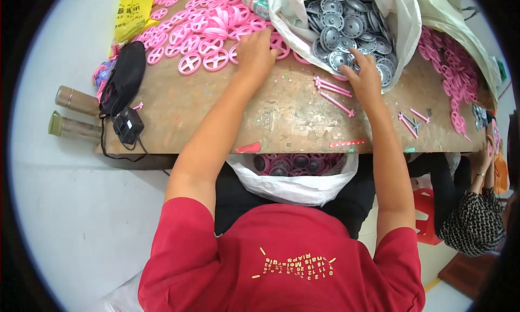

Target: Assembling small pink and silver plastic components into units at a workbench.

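My left hand [255, 54] is over the near right edge of a spread of pink spoked rings [215, 60]. The back of the hand hides most of its fingers, so whether it grips a ring is unclear. My right hand [366, 80] reaches over the near rim of a white sack [407, 33] full of round grey discs [332, 22]. Its thumb and forefinger are apart against the discs, and no disc is lifted. Several thin pink rods [337, 104] lie on the wooden table between my forearms.
Below the table edge, a white bag [265, 188] holds pink-and-grey pieces. More pink parts [452, 73] spill from a sack at right. Loose rods [409, 126] lie nearby. A black bag [125, 73], adapter [128, 126] and two bottles [78, 126] are left. Another person [474, 220] sits right.
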`<move>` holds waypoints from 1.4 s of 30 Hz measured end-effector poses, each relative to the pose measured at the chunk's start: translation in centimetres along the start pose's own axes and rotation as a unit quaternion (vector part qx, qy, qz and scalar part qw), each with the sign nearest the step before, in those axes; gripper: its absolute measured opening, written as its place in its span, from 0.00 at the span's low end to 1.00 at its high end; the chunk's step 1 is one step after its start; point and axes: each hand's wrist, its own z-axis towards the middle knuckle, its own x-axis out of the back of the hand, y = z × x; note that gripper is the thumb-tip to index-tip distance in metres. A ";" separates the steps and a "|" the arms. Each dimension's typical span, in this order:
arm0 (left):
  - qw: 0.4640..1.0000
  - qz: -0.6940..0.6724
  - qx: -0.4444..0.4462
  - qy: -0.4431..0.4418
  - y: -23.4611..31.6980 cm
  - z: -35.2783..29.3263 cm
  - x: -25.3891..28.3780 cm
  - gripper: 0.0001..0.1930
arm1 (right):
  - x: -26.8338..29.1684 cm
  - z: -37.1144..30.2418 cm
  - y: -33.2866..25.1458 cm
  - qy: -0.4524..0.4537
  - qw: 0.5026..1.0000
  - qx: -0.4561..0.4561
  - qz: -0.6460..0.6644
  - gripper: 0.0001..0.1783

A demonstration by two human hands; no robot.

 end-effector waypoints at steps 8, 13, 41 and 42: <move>0.998 -0.053 -0.024 0.025 0.0 -2.3 0.7 0.21 | 0.4 1.3 0.0 -0.025 0.998 0.000 -0.058 0.25; 0.903 -0.354 0.213 -0.119 3.7 -7.3 4.0 0.16 | 1.9 -1.3 -0.8 0.033 0.989 -0.062 0.128 0.15; 0.765 -0.608 0.175 -0.119 10.2 -14.8 3.9 0.18 | 2.9 -10.9 -8.7 -0.091 0.868 -0.151 0.464 0.11; 0.764 -0.609 0.175 -0.120 10.3 -14.8 4.0 0.18 | 3.2 -10.8 -8.7 -0.099 0.846 -0.181 0.492 0.12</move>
